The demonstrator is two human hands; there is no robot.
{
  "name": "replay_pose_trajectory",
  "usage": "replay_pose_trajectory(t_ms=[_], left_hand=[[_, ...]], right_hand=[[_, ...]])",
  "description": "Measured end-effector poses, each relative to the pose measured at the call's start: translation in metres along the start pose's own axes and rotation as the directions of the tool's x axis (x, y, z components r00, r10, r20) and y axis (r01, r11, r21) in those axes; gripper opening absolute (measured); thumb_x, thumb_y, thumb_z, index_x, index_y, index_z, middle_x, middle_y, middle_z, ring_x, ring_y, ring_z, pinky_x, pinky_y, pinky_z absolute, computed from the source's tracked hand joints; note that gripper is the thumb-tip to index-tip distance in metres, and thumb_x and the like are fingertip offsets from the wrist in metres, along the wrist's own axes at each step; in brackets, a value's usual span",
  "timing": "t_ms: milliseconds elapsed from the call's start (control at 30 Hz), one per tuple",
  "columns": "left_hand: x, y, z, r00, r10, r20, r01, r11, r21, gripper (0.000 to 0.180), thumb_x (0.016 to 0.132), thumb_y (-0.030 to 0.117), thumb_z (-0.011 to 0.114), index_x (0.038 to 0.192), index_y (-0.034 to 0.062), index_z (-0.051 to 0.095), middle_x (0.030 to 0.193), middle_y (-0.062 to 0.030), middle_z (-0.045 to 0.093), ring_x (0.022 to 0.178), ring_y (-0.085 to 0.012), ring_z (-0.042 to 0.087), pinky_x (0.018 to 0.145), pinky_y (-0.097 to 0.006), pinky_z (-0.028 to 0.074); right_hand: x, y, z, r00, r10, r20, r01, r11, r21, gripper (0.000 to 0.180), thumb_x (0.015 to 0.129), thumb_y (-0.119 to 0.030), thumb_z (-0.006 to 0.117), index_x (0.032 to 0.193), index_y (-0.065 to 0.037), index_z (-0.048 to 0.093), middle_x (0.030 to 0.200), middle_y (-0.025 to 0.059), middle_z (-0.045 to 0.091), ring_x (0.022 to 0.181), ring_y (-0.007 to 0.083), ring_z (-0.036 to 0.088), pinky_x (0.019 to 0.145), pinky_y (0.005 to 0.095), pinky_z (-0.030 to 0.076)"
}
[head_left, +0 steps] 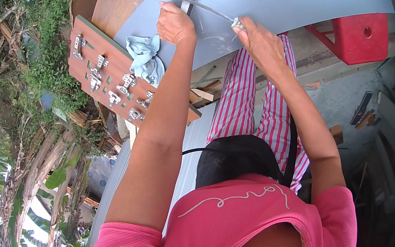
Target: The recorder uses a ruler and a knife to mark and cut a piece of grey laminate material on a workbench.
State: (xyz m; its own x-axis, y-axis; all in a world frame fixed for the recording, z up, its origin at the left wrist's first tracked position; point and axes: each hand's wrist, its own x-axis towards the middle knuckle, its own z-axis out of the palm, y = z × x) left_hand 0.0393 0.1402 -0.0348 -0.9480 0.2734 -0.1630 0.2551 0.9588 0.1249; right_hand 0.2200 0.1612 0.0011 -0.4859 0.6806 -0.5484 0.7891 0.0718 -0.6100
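A large grey panel (pixel 289 3) lies across the top of the view. My left hand (pixel 174 22) rests as a closed fist on the panel's near edge, close to a thin curved metal strip (pixel 191 1) that runs over the panel. My right hand (pixel 260 39) pinches the strip's right end, where a small pale metal piece (pixel 238 24) shows between the fingers. Whether the left hand grips the strip is hidden by the fist.
A brown board (pixel 113 66) carrying several metal hinges (pixel 126 84) lies to the left, with a light blue cloth (pixel 144 58) on its upper edge. A red plastic stool (pixel 358 38) stands at upper right. Wood scraps sit under the panel; plants fill the left.
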Motion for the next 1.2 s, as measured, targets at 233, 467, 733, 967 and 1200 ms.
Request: replay_pose_trajectory(t_ms=[233, 467, 733, 967, 1200], left_hand=[[-0.003, 0.006, -0.001, 1.000, -0.016, 0.017, 0.016, 1.000, -0.011, 0.063, 0.093, 0.040, 0.025, 0.074, -0.0036, 0.067, 0.078, -0.0268, 0.064, 0.076, -0.0455, 0.060, 0.071, -0.052, 0.046], [0.000, 0.003, -0.002, 0.999, -0.033, 0.030, 0.032, 0.999, 0.014, 0.063, 0.093, 0.040, 0.026, 0.074, -0.0030, 0.067, 0.077, -0.0267, 0.064, 0.075, -0.0455, 0.060, 0.072, -0.052, 0.045], [-0.002, 0.005, 0.001, 1.000, 0.000, -0.001, 0.000, 1.000, 0.001, 0.062, 0.093, 0.039, 0.025, 0.074, -0.0004, 0.068, 0.078, -0.0253, 0.065, 0.077, -0.0452, 0.060, 0.073, -0.053, 0.045], [0.002, 0.000, 0.001, 1.000, -0.019, 0.008, 0.019, 1.000, 0.020, 0.060, 0.093, 0.039, 0.025, 0.076, 0.0013, 0.068, 0.081, -0.0246, 0.065, 0.077, -0.0450, 0.060, 0.072, -0.053, 0.045], [0.002, 0.002, -0.001, 1.000, -0.019, 0.014, 0.019, 1.000, -0.009, 0.060, 0.093, 0.039, 0.024, 0.077, 0.0021, 0.068, 0.080, -0.0241, 0.065, 0.076, -0.0451, 0.060, 0.070, -0.053, 0.045]], right_hand=[[0.037, -0.024, 0.012, 0.996, -0.094, 0.001, 0.094, 0.994, -0.050, 0.035, 0.095, -0.040, 0.043, 0.112, -0.012, 0.053, 0.086, 0.0157, 0.064, 0.080, 0.0353, 0.063, 0.067, 0.0464, 0.049], [0.005, -0.001, 0.002, 0.998, -0.048, -0.042, 0.048, 0.999, -0.008, 0.032, 0.093, -0.038, 0.047, 0.106, -0.010, 0.055, 0.085, 0.0191, 0.063, 0.080, 0.0367, 0.063, 0.067, 0.0464, 0.049], [0.030, -0.022, 0.009, 0.998, -0.055, -0.031, 0.055, 0.998, 0.001, 0.032, 0.093, -0.038, 0.048, 0.106, -0.010, 0.054, 0.083, 0.0185, 0.063, 0.081, 0.0365, 0.063, 0.068, 0.0470, 0.049], [0.012, -0.010, 0.005, 0.997, -0.070, -0.022, 0.070, 0.997, -0.020, 0.033, 0.093, -0.038, 0.047, 0.110, -0.010, 0.053, 0.086, 0.0166, 0.064, 0.080, 0.0368, 0.063, 0.066, 0.0458, 0.049], [0.001, 0.005, -0.005, 0.999, -0.001, 0.037, 0.000, 1.000, 0.013, 0.035, 0.094, -0.039, 0.045, 0.109, -0.009, 0.052, 0.085, 0.0176, 0.064, 0.081, 0.0387, 0.062, 0.068, 0.0475, 0.049]])
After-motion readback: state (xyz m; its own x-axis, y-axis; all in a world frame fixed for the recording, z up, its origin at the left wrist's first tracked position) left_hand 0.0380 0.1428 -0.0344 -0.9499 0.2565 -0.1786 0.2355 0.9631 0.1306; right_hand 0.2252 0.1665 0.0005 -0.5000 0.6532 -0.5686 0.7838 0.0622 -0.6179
